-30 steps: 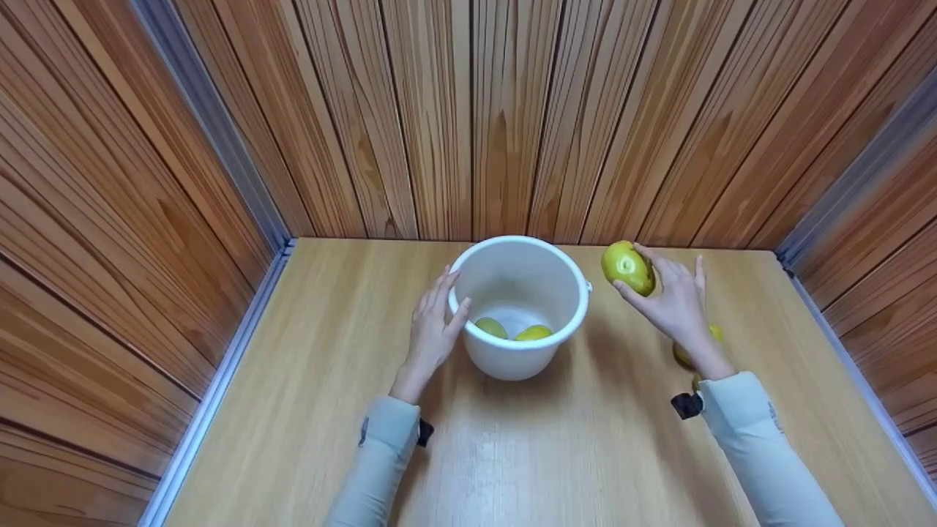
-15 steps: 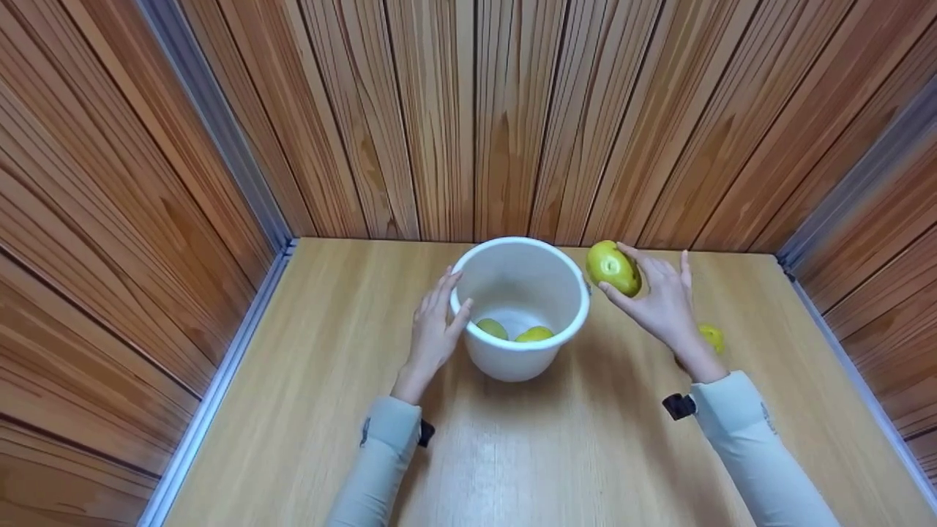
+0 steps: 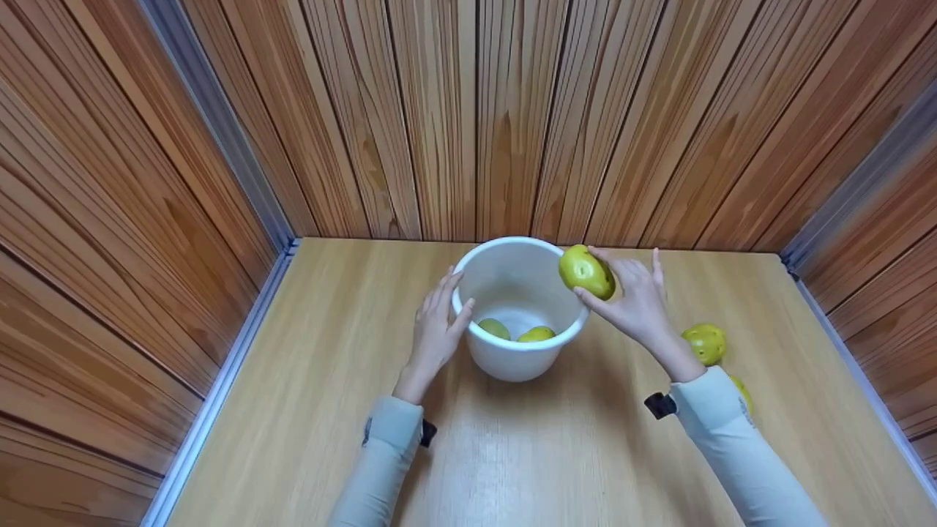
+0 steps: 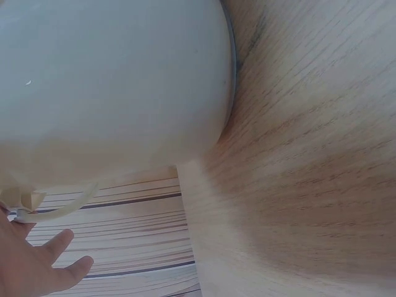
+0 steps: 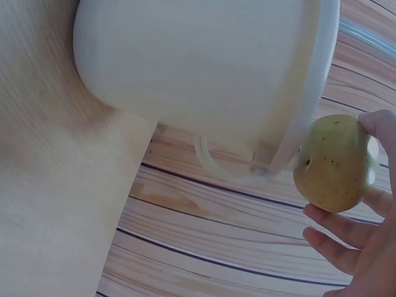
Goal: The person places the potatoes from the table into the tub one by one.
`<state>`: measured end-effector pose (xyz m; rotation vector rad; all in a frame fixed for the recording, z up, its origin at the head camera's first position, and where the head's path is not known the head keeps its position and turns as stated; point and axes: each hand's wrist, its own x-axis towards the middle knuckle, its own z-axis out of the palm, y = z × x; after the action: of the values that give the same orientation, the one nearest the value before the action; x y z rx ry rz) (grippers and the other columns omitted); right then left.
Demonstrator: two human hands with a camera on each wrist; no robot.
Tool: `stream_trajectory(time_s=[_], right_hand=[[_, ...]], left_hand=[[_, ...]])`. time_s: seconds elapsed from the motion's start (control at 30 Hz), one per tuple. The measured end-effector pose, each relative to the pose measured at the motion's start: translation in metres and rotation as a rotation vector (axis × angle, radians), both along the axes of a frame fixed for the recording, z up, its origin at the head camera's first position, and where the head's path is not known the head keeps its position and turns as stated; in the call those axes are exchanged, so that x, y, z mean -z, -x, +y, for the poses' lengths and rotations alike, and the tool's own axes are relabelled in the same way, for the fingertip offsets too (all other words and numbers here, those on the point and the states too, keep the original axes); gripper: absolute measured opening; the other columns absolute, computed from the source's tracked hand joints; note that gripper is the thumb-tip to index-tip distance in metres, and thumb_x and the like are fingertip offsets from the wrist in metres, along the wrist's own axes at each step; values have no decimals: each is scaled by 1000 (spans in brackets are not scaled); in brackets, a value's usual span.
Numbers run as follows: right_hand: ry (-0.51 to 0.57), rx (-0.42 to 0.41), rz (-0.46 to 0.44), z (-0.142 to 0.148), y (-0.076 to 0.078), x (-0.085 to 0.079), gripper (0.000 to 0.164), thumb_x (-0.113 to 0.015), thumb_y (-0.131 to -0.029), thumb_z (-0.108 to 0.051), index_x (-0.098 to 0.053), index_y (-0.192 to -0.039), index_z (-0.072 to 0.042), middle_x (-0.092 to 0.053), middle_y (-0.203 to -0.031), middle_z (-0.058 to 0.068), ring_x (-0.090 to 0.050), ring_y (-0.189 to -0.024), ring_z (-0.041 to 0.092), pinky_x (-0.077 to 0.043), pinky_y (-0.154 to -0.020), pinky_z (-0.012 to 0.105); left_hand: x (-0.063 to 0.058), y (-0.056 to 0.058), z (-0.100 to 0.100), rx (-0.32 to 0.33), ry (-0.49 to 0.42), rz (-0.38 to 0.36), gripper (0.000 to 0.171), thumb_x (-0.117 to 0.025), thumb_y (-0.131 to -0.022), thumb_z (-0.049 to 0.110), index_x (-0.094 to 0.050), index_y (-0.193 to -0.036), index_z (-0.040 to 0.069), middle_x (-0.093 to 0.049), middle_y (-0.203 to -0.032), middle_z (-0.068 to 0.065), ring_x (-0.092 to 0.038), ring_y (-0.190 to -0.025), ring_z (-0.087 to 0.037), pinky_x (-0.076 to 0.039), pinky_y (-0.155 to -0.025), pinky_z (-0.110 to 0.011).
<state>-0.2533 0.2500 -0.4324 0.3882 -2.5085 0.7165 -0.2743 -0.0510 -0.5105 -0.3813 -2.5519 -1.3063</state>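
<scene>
My right hand (image 3: 635, 298) pinches an oval yellow-green fruit (image 3: 585, 272) between thumb and fingers, at the right rim of a white bucket (image 3: 512, 362). In the right wrist view the fruit (image 5: 334, 162) shows dark specks and a small dimple, and it sits just beside the bucket's rim (image 5: 312, 80). My left hand (image 3: 437, 326) rests against the left side of the bucket, thumb at the rim and fingers extended. The left wrist view shows its spread fingers (image 4: 62, 244) near the bucket's handle (image 4: 65, 207). Inside the bucket lie two similar fruits, one duller green (image 3: 494, 328) and one yellower (image 3: 536, 334).
Two more yellow-green fruits, one farther back (image 3: 705, 344) and one partly hidden by the right sleeve (image 3: 741, 391), lie on the wooden table (image 3: 329, 329). Wood-panelled walls (image 3: 439, 124) with metal edge strips (image 3: 227, 380) enclose the back and both sides.
My right hand has carried the fruit leftward, from beside the bucket to its right rim. The two fruits on the table have come out from behind the forearm. The left hand stays put.
</scene>
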Motion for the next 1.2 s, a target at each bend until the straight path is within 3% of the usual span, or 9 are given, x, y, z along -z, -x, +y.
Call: stream_trajectory(time_s=[0.13,0.6,0.9,1.03,1.2], right_hand=[[-3,-19,12,-6,2,3,61,-70,-77,-46,-53,-129,-18,-63,-118,9,-55,-108,32,4,-110,58],[-14,-50,0,-16,6,9,61,-69,-77,-48,-54,-129,-19,-64,-117,7,-57,-106,30,4,-110,58],[-20,-49,-30,-23,6,10,60,-68,-78,-50,-55,-128,-19,-65,-116,7,-55,-108,29,5,-110,56],[-24,-53,-19,-24,8,12,59,-68,-78,-50,-56,-127,-19,-66,-113,7,-55,-107,28,4,-110,56],[-31,-52,-7,-25,9,14,58,-68,-78,-50,-57,-126,-20,-67,-112,6,-56,-106,27,3,-110,56]], left_hand=[[0,0,0,0,-12,7,53,-50,-93,41,-34,-143,30,-26,-152,6,-27,-137,-21,-19,-108,-55],[-1,-1,0,1,8,-29,60,-38,-90,61,-29,-144,35,-18,-153,15,-24,-139,-18,-18,-109,-54],[0,-1,0,-5,12,-38,58,-40,-91,58,-29,-143,36,-21,-153,11,-24,-139,-19,-18,-108,-55],[0,-1,0,-8,9,-10,54,-46,-93,48,-32,-143,33,-25,-153,5,-27,-137,-21,-21,-106,-56],[0,0,0,-11,13,-5,53,-46,-93,46,-33,-142,33,-24,-153,9,-28,-137,-22,-21,-107,-56]])
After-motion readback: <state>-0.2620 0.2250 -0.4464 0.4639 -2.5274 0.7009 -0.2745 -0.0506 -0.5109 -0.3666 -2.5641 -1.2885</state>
